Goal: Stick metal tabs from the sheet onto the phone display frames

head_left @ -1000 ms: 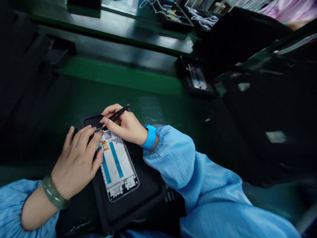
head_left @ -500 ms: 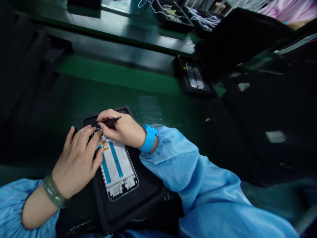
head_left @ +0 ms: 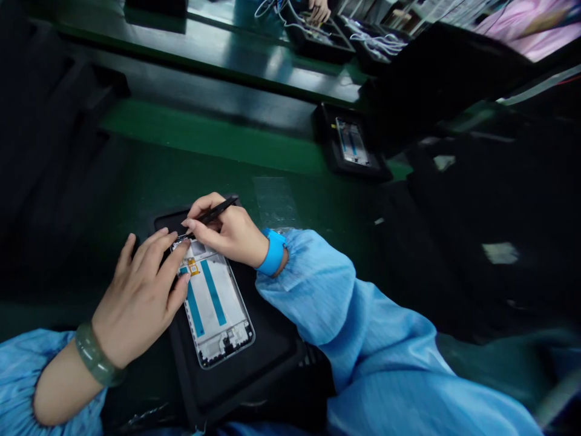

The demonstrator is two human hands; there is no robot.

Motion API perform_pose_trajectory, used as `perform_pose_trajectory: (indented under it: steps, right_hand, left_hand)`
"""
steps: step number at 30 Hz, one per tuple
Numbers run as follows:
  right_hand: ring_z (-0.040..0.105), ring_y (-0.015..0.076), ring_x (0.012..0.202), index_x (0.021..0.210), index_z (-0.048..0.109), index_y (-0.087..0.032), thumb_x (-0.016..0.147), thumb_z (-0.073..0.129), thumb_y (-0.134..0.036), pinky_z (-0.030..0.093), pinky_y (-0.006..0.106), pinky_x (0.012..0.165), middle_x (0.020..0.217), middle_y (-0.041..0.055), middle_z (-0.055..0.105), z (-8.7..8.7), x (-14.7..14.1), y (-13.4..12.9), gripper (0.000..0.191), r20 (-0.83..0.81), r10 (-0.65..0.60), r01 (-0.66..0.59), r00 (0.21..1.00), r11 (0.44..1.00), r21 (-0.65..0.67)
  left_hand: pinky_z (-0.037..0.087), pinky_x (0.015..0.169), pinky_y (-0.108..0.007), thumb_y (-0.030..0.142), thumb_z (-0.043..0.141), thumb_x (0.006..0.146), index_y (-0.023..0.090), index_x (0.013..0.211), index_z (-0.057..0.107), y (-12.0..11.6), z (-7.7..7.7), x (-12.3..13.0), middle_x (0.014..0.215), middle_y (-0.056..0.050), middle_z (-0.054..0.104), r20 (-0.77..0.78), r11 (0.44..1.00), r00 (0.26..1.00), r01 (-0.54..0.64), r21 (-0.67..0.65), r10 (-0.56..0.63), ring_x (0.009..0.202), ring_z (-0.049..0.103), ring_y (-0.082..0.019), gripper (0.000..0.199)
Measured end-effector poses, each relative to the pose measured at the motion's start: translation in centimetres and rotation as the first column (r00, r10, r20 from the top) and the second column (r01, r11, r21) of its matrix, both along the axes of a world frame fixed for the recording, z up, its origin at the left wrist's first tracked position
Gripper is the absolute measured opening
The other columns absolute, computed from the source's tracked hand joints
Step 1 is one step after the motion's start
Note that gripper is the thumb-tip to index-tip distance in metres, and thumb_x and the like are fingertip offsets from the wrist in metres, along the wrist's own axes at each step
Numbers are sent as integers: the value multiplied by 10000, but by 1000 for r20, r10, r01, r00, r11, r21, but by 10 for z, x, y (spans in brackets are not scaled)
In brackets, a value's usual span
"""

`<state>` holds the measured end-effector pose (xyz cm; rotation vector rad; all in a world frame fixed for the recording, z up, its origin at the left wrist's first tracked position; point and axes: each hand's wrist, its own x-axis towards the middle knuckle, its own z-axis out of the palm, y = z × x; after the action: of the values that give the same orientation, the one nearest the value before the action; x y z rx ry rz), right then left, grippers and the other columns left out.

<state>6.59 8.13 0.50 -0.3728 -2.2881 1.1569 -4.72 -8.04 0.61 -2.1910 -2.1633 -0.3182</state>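
Note:
A phone frame (head_left: pixel 233 300) with two blue strips and a small orange flex piece lies face-up on a black foam tray (head_left: pixel 267 351). My left hand (head_left: pixel 138 290) lies across its upper left side, fingers stretched out and the fingertips on the top edge. Above that same edge, my right hand (head_left: pixel 229 233) pinches a slim black pen-like tool (head_left: pixel 220 209). The tool slants, its back end pointing up and right; its tip is too small to make out near my left fingertips. My left fingers hide part of the frame's top.
Another phone frame (head_left: pixel 353 142) sits in a black box (head_left: pixel 324 136) at the back right. A clear plastic sheet (head_left: pixel 275 200) lies behind my right wrist. Trays with white cables (head_left: pixel 372 45) stand at the far edge, where another person's hand (head_left: pixel 320 11) reaches in.
My right hand has shifted slightly up, and more of the black tool now shows. My left hand stays nearly still on the phone frame. Another person's hand has appeared at the far tray.

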Motion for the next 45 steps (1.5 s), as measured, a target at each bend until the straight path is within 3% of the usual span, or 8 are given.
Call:
perform_pose_trajectory:
  steps: [12, 21, 32, 45]
  right_hand:
    - [592, 86, 724, 905, 525, -132, 864, 536, -258, 483, 215, 706, 866, 19, 599, 2, -2, -2, 133, 23, 4, -4, 1000, 1000, 10]
    - [589, 79, 727, 891, 519, -148, 853, 548, -247, 487, 185, 649, 835, 3, 588, 2, -1, -1, 110, 4, -9, 9, 1000, 998, -70]
    - [604, 97, 767, 894, 520, -158, 858, 553, -282, 497, 214, 702, 860, 13, 596, 1, -2, 0, 132, 10, -15, 16, 1000, 995, -95]
    - [597, 92, 724, 888, 531, -145, 876, 528, -288, 482, 213, 672, 870, 25, 608, 1, 0, -1, 144, 26, 8, -9, 1000, 1000, 29]
  left_hand:
    - [284, 1080, -562, 288, 399, 893, 138, 1296, 446, 0, 1, 1, 1299, -151, 487, 4, 1000, 1000, -8, -11, 8, 1287, 391, -295, 432]
    - [295, 1076, -566, 276, 408, 896, 128, 1293, 446, 0, 2, 1, 1284, -153, 492, 11, 1000, 1000, -2, 6, 2, 1282, 396, -294, 426]
    - [298, 1076, -561, 266, 415, 894, 132, 1295, 437, 0, 2, 2, 1291, -155, 485, 12, 1000, 1000, -4, 4, 4, 1295, 381, -292, 423]
    - [297, 1075, -561, 276, 421, 888, 139, 1308, 420, 0, 1, 2, 1296, -156, 485, 26, 1000, 1000, -6, -8, 6, 1298, 378, -296, 442]
